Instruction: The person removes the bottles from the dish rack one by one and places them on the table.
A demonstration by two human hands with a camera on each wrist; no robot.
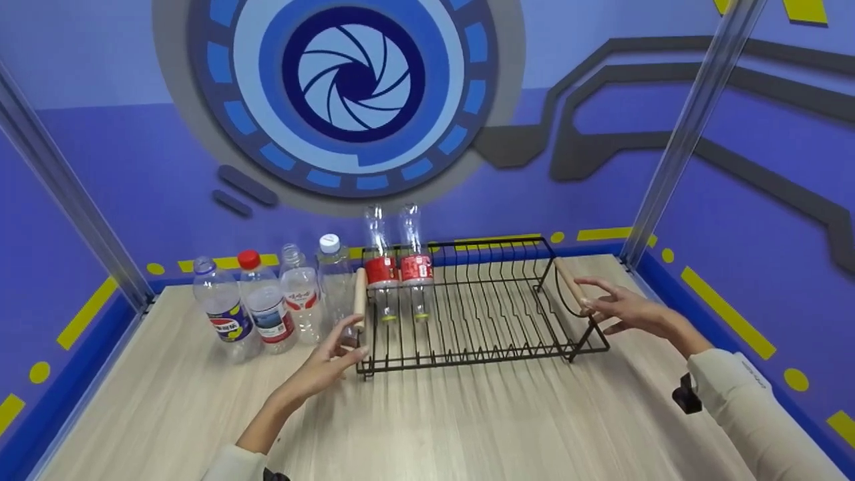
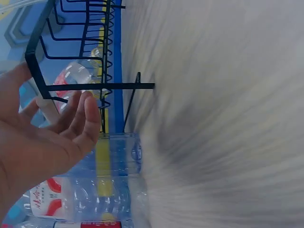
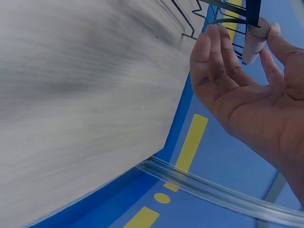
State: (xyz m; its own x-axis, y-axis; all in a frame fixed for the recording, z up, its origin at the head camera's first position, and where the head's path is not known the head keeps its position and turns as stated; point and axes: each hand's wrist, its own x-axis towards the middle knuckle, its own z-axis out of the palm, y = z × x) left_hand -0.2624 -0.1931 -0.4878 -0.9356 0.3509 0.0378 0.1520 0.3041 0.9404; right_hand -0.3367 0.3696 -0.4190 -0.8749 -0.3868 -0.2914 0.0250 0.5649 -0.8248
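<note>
A black wire dish rack [image 1: 467, 361] with wooden handles at both ends stands on the table. My left hand [image 1: 327, 361] holds its left front corner, below the left wooden handle [image 1: 360, 294]. In the left wrist view the thumb lies against the black frame [image 2: 35, 61], and the fingers bend on the other side. At the opposite end, my right hand [image 1: 631, 310] pinches the right wooden handle [image 1: 571, 284] between thumb and finger; the other fingers hang beneath it. Two clear plastic bottles with red labels, one bottle [image 1: 382, 270] left of the other bottle [image 1: 416, 267], lean in the rack, yellow at their lower ends.
Left of the rack several clear plastic bottles stand in a row: a bottle with a blue label [image 1: 227, 321], a red-capped bottle [image 1: 267, 307], an uncapped bottle [image 1: 302, 300] and a white-capped bottle [image 1: 334, 274]. Blue panels [image 1: 574, 214] and metal posts [image 1: 688, 133] enclose the wooden table [image 1: 427, 427].
</note>
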